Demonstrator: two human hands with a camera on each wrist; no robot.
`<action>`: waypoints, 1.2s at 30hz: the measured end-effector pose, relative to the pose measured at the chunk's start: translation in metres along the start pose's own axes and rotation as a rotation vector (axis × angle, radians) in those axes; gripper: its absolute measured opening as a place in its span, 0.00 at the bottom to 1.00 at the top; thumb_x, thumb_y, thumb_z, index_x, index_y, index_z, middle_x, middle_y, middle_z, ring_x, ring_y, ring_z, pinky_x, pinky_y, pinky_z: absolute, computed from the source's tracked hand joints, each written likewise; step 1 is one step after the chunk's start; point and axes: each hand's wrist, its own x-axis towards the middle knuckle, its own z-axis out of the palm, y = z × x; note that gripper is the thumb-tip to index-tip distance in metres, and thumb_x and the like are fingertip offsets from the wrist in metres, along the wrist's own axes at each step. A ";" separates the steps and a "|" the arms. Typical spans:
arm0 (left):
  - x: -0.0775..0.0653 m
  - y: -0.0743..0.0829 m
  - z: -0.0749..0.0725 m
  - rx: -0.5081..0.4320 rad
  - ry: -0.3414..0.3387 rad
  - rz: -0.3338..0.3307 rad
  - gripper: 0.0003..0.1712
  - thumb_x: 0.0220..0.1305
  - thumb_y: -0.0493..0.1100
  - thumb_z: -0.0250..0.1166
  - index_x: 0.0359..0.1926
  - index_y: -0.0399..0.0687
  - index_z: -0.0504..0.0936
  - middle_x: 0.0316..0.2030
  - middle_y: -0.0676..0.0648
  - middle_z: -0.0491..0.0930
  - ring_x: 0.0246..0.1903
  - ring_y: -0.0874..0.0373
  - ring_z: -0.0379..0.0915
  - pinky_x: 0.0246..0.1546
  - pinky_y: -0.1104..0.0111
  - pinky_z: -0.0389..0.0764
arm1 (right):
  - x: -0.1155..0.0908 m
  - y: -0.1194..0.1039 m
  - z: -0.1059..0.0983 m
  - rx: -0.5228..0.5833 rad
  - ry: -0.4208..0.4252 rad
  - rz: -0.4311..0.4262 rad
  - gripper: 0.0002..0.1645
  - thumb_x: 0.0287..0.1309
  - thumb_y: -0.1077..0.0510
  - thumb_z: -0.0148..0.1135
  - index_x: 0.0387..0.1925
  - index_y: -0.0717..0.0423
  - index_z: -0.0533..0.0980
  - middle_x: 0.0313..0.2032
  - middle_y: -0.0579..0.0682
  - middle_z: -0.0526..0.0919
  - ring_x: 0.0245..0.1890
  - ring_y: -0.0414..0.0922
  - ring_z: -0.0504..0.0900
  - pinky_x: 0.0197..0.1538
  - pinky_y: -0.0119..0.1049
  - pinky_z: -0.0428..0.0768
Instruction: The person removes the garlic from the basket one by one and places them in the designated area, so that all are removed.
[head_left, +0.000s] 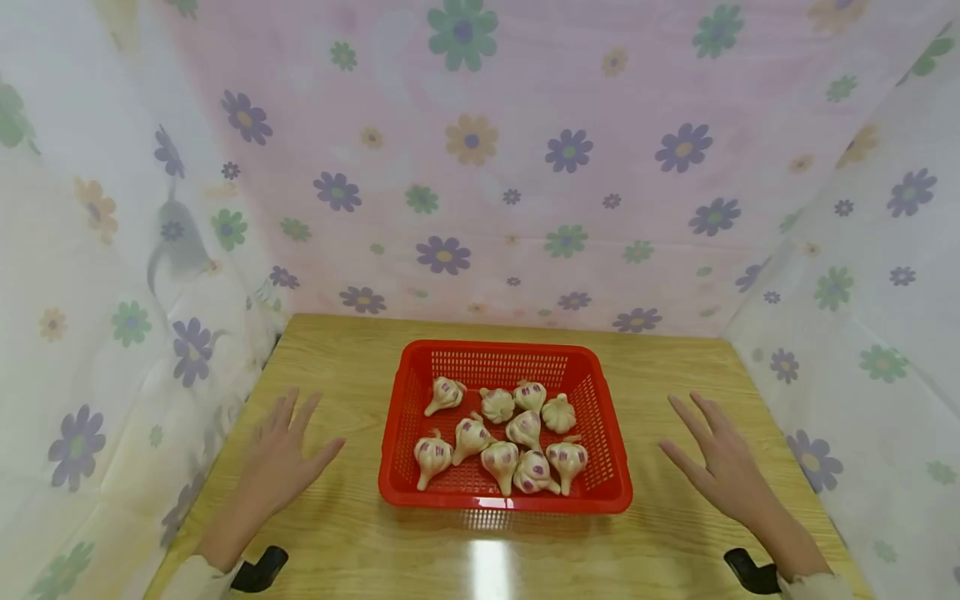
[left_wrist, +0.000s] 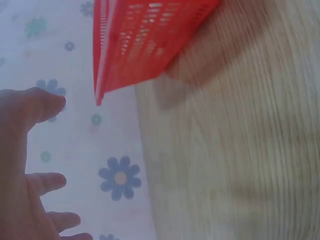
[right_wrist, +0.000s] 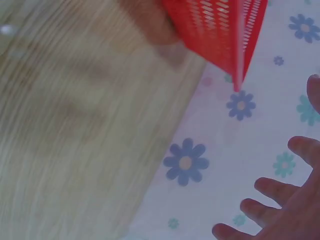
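Observation:
A red plastic basket (head_left: 506, 502) with slotted walls stands in the middle of the table, and several garlic bulbs (head_left: 522, 429) lie loose on its bottom. The bulbs are pale with purple patches. To the basket's left, my left hand (head_left: 277, 467) is spread with fingers apart and holds nothing. On the other side, my right hand (head_left: 720, 467) is likewise spread, apart from the basket. Both wrist views show the basket's outer wall (left_wrist: 145, 45) beyond the fingers, with no garlic visible there.
The wooden table (head_left: 345, 358) ends at a flowered cloth (head_left: 510, 167) behind and on both sides. A black curved piece (head_left: 260, 570) sits at the left wrist, and a similar black piece (head_left: 752, 572) at the right one.

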 end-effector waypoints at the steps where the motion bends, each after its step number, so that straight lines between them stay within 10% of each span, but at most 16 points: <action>1: 0.002 0.002 0.001 -0.023 -0.004 0.003 0.45 0.62 0.64 0.57 0.70 0.42 0.57 0.69 0.31 0.47 0.65 0.29 0.46 0.53 0.31 0.52 | 0.003 -0.002 0.000 0.014 -0.002 -0.007 0.41 0.60 0.52 0.62 0.72 0.44 0.55 0.67 0.68 0.55 0.63 0.73 0.53 0.45 0.76 0.56; 26: 0.037 0.035 0.030 -0.566 -0.105 -0.030 0.37 0.61 0.55 0.64 0.66 0.46 0.63 0.63 0.39 0.65 0.57 0.40 0.66 0.47 0.49 0.75 | 0.059 -0.052 0.018 0.258 -0.190 -0.053 0.38 0.62 0.49 0.60 0.71 0.47 0.57 0.62 0.60 0.64 0.56 0.58 0.67 0.49 0.60 0.72; 36: 0.052 0.043 0.039 -0.712 -0.185 -0.158 0.34 0.58 0.49 0.68 0.64 0.51 0.66 0.58 0.41 0.68 0.50 0.47 0.70 0.38 0.60 0.80 | 0.077 -0.063 0.036 0.315 -0.288 -0.031 0.39 0.60 0.46 0.61 0.70 0.49 0.59 0.64 0.60 0.63 0.57 0.63 0.68 0.50 0.62 0.72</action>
